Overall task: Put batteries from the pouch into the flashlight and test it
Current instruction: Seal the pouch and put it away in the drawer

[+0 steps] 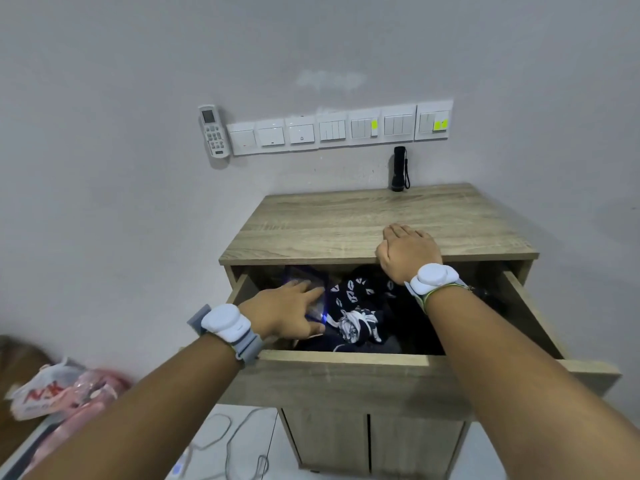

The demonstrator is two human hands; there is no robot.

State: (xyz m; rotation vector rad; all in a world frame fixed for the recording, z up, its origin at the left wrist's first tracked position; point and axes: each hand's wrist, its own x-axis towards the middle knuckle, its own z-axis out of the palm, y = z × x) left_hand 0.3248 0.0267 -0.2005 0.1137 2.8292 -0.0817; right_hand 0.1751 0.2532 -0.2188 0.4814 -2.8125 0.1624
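Two hands: fingers uncurled, nothing gripped.
Drawer (346, 372): open, dark clothing (360, 306) inside.
Left hand (287, 315): flat on pouch (304, 276), drawer's left side.
Pouch risk: may slip among clothing, spilling batteries.
Right hand (407, 252): flat on tabletop (329, 220) edge.
Flashlight (399, 169): upright at tabletop rear; a jolt could topple it.

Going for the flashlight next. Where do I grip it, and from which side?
Probably round the middle of its barrel, coming from the front. The flashlight stands upright at the back of the cabinet top, close to the wall, so there is little room behind it. Its strap hangs down its right side; keep your fingers clear of it.
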